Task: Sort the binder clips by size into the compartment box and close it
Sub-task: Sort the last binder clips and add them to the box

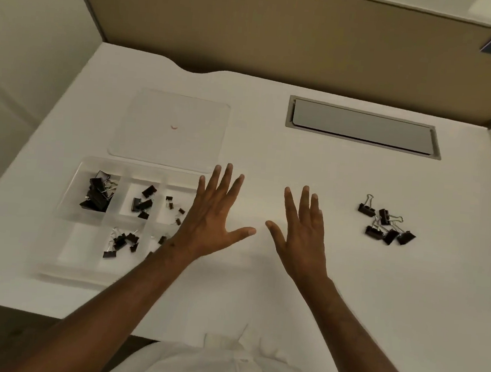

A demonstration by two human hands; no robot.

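A clear compartment box (69, 196) sits open at the left of the white desk. Its compartments hold black binder clips: large ones (97, 191) at the far left, medium ones (143, 201) beside them, tiny ones (175, 206) further right, small ones (120, 241) in the near row. The box's clear lid (168, 129) lies flat behind it. A loose pile of several black binder clips (386, 225) rests on the desk at the right. My left hand (214, 216) hovers flat, fingers spread, at the box's right edge. My right hand (301, 230) is spread beside it, empty.
A grey cable hatch (364, 126) is set into the desk at the back right. Tan partition walls (283, 30) close the desk at the back and sides. The desk's front edge (46, 312) runs just before my body.
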